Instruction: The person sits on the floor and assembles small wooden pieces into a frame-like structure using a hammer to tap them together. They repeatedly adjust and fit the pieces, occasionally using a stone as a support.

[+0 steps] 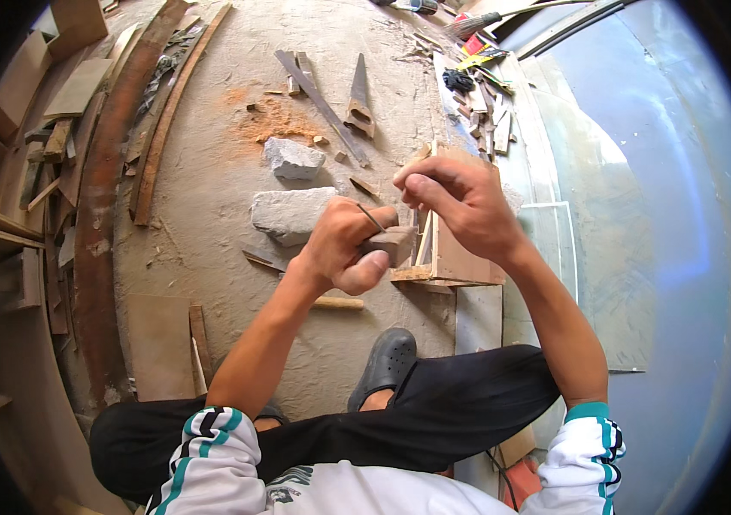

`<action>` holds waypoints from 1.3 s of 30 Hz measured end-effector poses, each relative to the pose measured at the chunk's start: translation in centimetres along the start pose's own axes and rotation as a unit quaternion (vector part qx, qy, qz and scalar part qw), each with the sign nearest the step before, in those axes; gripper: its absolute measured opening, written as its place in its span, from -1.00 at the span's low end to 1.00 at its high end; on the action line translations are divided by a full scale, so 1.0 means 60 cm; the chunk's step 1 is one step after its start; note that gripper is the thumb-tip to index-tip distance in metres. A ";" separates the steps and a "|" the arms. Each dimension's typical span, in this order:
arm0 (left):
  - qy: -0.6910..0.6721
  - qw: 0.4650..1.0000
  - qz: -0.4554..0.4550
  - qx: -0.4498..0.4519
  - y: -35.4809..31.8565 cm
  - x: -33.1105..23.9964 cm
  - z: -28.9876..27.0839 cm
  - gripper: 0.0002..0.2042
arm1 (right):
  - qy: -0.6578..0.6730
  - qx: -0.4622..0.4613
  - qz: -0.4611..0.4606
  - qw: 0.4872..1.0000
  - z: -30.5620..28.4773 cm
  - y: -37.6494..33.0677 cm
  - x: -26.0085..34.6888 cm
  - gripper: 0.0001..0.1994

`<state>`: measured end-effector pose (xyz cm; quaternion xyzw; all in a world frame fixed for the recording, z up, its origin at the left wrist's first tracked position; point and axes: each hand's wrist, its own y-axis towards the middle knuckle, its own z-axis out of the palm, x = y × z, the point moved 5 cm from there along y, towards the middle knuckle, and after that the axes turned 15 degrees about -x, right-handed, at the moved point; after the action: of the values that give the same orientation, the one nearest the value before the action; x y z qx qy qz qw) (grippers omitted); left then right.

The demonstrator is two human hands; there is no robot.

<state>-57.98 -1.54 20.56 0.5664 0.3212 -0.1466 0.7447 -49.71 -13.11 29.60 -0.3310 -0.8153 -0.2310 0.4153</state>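
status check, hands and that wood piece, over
Left hand shut on small wood block with a thin nail. Right hand pinching at the wooden frame. Stones close by.

No packages, labels, signs or screens are showing anywhere in this view of the workshop floor.
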 end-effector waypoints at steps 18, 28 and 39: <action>0.327 0.936 0.051 0.116 0.032 -0.047 0.031 -0.71 | -0.106 0.018 -0.111 0.988 -0.026 -0.068 0.038 -0.75; 0.368 0.925 -0.002 0.092 0.025 -0.031 0.045 -0.62 | -0.250 -0.028 -0.259 0.933 -0.050 -0.083 0.048 -0.73; 0.357 0.931 -0.052 0.056 0.025 -0.037 0.056 -0.66 | -0.382 -0.096 -0.443 0.805 -0.033 -0.093 0.063 -0.84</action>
<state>-57.75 -4.58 23.63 0.6046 0.5859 0.0086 0.5396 -54.41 -16.82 33.24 -0.0331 -0.9397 -0.3216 -0.1115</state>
